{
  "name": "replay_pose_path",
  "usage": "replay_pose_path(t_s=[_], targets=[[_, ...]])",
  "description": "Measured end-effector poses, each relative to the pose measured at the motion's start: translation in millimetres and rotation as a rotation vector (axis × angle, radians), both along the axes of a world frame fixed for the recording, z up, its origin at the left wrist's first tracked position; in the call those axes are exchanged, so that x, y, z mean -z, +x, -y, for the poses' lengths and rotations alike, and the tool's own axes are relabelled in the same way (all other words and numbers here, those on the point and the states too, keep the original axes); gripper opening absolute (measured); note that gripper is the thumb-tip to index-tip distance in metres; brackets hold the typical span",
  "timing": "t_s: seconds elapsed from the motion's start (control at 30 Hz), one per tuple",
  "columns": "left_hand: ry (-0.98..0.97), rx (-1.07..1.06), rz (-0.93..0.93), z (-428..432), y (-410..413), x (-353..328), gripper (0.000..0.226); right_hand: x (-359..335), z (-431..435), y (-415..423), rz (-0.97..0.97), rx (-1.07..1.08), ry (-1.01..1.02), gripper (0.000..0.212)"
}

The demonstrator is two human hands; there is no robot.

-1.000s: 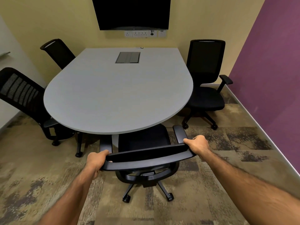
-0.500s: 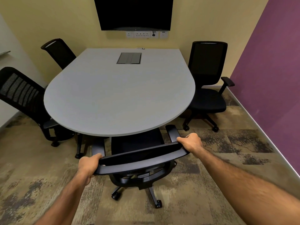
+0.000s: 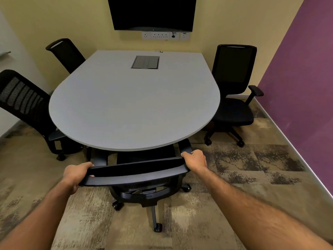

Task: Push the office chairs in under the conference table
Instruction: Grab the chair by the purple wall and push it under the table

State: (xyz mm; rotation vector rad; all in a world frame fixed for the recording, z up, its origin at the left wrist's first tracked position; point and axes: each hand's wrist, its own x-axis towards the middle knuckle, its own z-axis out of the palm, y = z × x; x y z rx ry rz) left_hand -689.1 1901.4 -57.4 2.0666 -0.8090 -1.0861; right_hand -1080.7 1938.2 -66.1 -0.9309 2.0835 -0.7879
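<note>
A grey conference table (image 3: 133, 105) with a rounded near end fills the middle of the view. Directly in front of me stands a black office chair (image 3: 137, 173), its seat mostly under the table's near edge. My left hand (image 3: 76, 173) grips the left end of the chair's backrest top and my right hand (image 3: 195, 159) grips the right end. Another black chair (image 3: 234, 87) stands at the table's right side, seat mostly outside the edge. Two more black chairs, one (image 3: 27, 103) near left and one (image 3: 65, 53) far left, sit against the table's left side.
A dark screen (image 3: 153, 13) hangs on the yellow far wall above a row of sockets (image 3: 164, 35). A purple wall (image 3: 306, 87) runs along the right with a strip of carpet (image 3: 261, 159) beside it. A flap panel (image 3: 145, 62) is set into the tabletop.
The chair in my hands has rolled forward, its seat going further under the table's near edge and drifting slightly left. Both hands kept their grip on the backrest.
</note>
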Motion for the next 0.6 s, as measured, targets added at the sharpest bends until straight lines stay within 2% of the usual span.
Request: replay_pose_path(t_s=[0.17, 0.6], targets=[[0.011, 0.023, 0.031, 17, 17, -6, 0.02, 4, -1, 20, 0.036, 0.059, 0.0, 0.038], [0.035, 0.092, 0.121, 15, 24, 0, 0.03, 3, -9, 27, -0.02, 0.062, 0.017, 0.031]])
